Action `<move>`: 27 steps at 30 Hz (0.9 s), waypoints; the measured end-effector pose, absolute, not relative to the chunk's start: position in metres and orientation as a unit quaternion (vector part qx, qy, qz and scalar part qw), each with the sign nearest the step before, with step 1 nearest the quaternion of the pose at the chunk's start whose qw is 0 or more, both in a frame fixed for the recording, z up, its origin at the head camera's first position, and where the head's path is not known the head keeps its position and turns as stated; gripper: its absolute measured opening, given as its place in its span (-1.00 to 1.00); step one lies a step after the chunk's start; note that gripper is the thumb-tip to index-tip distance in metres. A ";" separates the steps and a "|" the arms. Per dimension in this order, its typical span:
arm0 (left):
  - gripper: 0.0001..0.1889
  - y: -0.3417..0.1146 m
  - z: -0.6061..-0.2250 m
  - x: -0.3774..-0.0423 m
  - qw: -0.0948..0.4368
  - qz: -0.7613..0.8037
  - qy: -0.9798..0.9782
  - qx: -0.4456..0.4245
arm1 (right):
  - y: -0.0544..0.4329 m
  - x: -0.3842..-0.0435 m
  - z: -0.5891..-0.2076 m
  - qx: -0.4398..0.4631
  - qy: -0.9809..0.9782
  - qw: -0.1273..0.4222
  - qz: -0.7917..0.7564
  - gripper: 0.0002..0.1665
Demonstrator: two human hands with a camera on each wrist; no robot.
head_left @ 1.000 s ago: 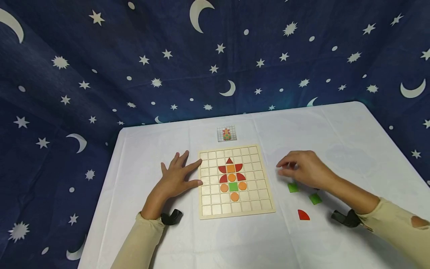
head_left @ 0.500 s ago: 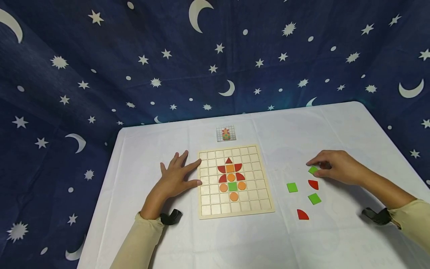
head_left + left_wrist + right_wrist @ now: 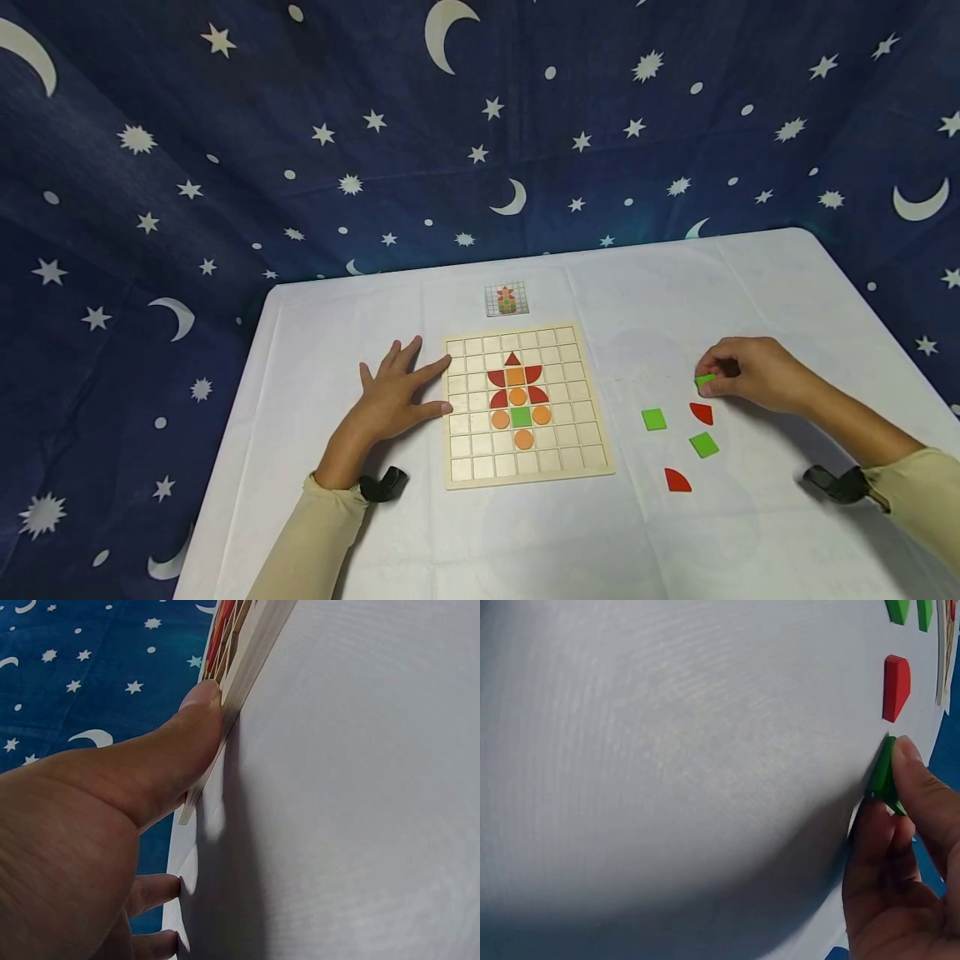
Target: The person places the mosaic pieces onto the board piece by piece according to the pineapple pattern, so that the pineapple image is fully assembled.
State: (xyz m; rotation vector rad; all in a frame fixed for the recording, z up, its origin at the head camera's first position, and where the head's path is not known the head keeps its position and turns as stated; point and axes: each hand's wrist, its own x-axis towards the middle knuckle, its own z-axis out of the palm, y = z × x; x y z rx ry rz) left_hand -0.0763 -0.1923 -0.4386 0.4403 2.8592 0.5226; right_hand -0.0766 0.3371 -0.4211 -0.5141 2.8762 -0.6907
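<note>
Closing its earlier gap, the right hand (image 3: 753, 373) pinches a green tile (image 3: 883, 774); the left hand (image 3: 388, 403) stays splayed, touching the board (image 3: 573, 433).

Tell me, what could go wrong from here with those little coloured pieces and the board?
The green piece pinched in the right hand might slip from the fingertips. That hand could also nudge the red piece lying close by. And the left hand touches the edge of the board, so a push there might shift it.
</note>
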 end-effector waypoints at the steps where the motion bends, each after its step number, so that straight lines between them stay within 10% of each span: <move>1: -0.19 -0.192 -0.439 -0.076 0.100 0.177 0.968 0.149 | 0.337 -0.076 -0.421 -0.169 0.955 0.067 -0.233 -0.70; 27: -0.19 -0.192 -0.438 -0.077 0.105 0.172 0.968 0.150 | 0.184 -0.057 -0.413 -0.143 0.863 0.226 -0.429 -0.84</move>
